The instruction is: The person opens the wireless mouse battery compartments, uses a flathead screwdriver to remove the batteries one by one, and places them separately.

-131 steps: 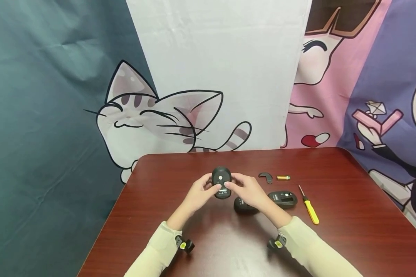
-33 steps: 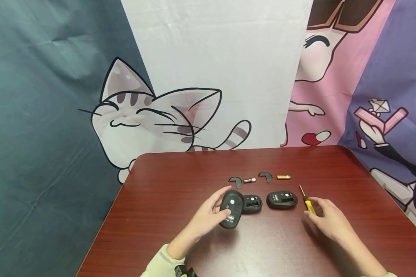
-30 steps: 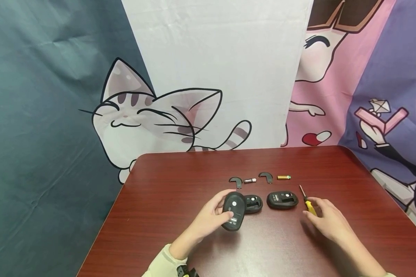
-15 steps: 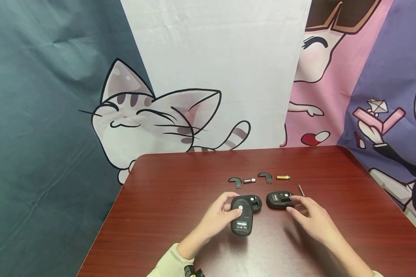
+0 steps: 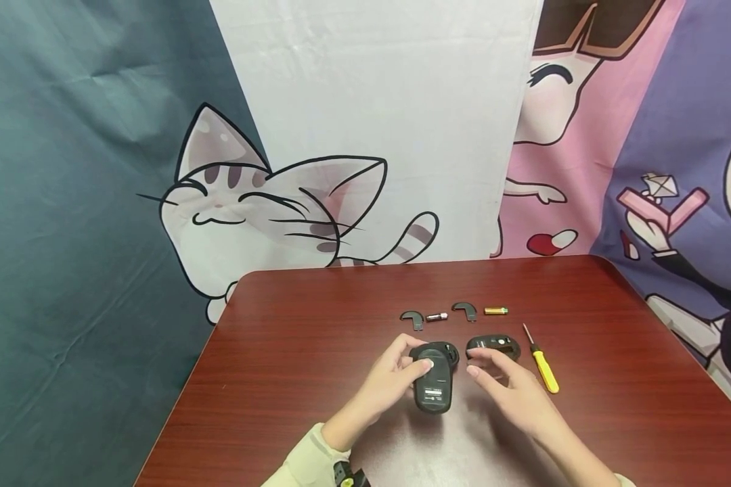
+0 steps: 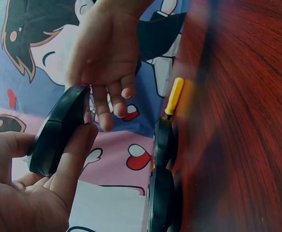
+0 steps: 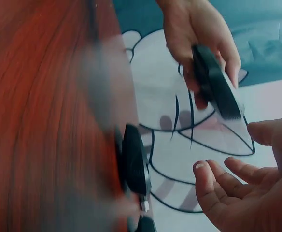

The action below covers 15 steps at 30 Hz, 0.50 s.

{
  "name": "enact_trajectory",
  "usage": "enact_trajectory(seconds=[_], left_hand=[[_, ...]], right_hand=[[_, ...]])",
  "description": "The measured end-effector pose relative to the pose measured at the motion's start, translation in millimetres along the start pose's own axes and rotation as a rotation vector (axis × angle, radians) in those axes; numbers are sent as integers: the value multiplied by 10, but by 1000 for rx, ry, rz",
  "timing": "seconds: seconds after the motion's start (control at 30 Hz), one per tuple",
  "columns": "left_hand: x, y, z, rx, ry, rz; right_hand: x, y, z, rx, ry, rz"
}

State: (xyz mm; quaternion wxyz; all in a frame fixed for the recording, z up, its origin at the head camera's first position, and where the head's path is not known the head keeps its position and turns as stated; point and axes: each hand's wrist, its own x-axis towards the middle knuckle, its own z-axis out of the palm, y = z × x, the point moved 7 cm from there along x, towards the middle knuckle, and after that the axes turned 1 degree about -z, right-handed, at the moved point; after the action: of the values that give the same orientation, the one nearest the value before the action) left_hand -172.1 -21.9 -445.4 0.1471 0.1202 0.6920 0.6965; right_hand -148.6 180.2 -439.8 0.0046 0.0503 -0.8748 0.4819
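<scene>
My left hand (image 5: 385,385) grips a black computer mouse (image 5: 434,389), its underside with a white label facing up. Thumb and fingers clasp the side of this mouse (image 6: 59,128) in the left wrist view, where it is raised off the table. My right hand (image 5: 514,399) is just to its right, fingers loosely bent and holding nothing. A gap separates the right fingertips from the held mouse (image 7: 217,84) in the right wrist view. Partly hidden behind the held one lies a second mouse (image 5: 453,354). The third mouse (image 5: 493,343) lies behind my right fingers, underside up.
Toward the back lie two dark curved battery covers, a left cover (image 5: 412,318) and a right cover (image 5: 466,310), each beside a battery: one silvery battery (image 5: 436,316), one golden battery (image 5: 496,311). A yellow-handled screwdriver (image 5: 545,368) lies right on the brown table (image 5: 280,352).
Both hands held the mouse at first; later the right hand was over the screwdriver. It has since moved left, leaving the screwdriver lying, while the left hand shifted right with the mouse.
</scene>
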Motion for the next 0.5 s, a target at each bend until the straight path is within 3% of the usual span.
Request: enact_trajectory(seconds=[0.23, 0.5], left_hand=[[27, 7, 28, 21, 1, 11], [57, -28, 66, 21, -10, 14]], right_hand=[[-19, -74, 192, 194, -73, 51], [-30, -94, 266, 250, -55, 57]])
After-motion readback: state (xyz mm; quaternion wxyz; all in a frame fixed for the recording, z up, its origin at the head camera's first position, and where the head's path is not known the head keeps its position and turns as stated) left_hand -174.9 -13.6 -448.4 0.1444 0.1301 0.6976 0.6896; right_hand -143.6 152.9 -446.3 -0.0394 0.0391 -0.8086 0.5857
